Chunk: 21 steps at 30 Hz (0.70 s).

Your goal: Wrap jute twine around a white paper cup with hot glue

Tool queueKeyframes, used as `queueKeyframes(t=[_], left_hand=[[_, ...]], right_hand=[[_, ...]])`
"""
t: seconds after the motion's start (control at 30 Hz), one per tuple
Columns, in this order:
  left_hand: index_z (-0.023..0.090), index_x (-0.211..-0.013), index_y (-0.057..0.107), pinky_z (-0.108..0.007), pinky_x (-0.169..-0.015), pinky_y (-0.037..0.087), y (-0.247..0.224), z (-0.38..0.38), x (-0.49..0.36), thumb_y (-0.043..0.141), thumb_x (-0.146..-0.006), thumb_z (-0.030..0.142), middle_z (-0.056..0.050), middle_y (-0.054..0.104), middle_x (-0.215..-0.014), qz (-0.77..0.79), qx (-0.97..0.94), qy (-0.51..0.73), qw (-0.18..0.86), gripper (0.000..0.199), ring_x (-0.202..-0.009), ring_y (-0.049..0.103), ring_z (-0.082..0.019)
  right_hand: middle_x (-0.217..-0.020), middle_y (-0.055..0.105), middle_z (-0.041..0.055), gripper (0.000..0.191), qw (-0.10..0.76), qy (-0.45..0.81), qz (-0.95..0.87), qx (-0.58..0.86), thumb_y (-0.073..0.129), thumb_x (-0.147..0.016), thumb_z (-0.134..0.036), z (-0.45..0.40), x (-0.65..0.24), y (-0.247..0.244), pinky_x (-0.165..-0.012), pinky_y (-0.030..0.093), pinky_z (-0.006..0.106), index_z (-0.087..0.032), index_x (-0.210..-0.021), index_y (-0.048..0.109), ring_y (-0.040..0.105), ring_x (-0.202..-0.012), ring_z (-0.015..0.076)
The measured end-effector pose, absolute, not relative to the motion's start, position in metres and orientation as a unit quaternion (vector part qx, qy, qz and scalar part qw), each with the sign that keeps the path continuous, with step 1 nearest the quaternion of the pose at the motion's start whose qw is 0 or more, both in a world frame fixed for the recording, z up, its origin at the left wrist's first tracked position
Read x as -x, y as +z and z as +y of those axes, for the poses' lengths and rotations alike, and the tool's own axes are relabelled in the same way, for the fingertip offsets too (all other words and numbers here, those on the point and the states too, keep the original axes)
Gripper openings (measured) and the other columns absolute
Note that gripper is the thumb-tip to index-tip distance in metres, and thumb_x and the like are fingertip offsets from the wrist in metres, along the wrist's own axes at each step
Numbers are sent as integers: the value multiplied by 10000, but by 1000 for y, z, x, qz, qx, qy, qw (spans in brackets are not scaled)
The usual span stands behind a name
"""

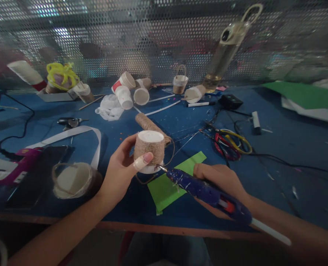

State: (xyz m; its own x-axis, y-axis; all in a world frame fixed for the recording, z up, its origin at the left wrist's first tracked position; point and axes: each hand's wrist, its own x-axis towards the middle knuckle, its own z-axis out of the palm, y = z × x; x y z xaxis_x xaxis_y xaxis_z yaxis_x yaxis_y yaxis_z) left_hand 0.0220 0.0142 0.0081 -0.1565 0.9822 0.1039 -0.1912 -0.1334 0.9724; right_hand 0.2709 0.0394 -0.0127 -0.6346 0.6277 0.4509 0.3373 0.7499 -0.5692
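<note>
The right hand [220, 179] grips a blue glue gun [208, 194], a white stick jutting from its back end. Its nozzle meets the lower rim of a twine-wrapped cup [144, 149], which sits upside down in the left hand [121, 164], between the thumb in front and the fingers behind. Below them, bright green paper [164, 194] lies on a blue tabletop [283, 159]. Left of the left hand stands a handled cup [72, 179], beside a dark phone [33, 181]. Just behind the held cup lies a twine roll [152, 125]; scissors [226, 146] lie to the right. Farther back are white paper cups [123, 90] and a tall bottle [222, 55], before a perforated screen [152, 40]. The left fingers are mostly hidden behind the cup, the glue gun covers part of the right hand's grip, and shapes beyond the screen are blurred.
</note>
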Motion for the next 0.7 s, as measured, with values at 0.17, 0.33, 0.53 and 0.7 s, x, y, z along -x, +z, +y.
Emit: queueKeyframes(t=[0.17, 0.33, 0.53, 0.7], left_hand=[[269, -1131, 699, -320, -934, 516, 9, 13, -21, 778, -783, 274, -31, 706, -1208, 460, -438, 610, 474, 357, -1144, 627, -247], [253, -1135, 700, -332, -941, 510, 10, 13, -20, 783, -778, 292, -42, 703, -1200, 455, -433, 619, 472, 370, -1150, 618, -258], [256, -1110, 714, -341, -983, 489, 10, 14, -20, 781, -780, 292, -38, 704, -1201, 450, -426, 626, 474, 338, -1167, 613, -254], [273, -1127, 709, -319, -941, 513, 10, 13, -21, 779, -785, 272, -26, 714, -1193, 452, -439, 612, 477, 350, -1133, 634, -237]], right_hand=[[-571, 318, -101, 291, 346, 185, -883, 256, 595, -695, -198, 45, -271, -17, -469, 177, 248, -254, -748, 314, 303, -420, 77], [-565, 355, -102, 300, 330, 194, -880, 282, 590, -655, -152, 43, -272, -10, -456, 214, 226, -253, -750, 323, 346, -420, 80], [-574, 388, -98, 299, 322, 212, -875, 292, 582, -655, -144, 39, -272, -4, -457, 252, 224, -254, -753, 322, 360, -430, 86], [-580, 317, -99, 315, 319, 201, -884, 276, 588, -640, -140, 40, -272, -9, -466, 201, 237, -251, -743, 311, 307, -438, 81]])
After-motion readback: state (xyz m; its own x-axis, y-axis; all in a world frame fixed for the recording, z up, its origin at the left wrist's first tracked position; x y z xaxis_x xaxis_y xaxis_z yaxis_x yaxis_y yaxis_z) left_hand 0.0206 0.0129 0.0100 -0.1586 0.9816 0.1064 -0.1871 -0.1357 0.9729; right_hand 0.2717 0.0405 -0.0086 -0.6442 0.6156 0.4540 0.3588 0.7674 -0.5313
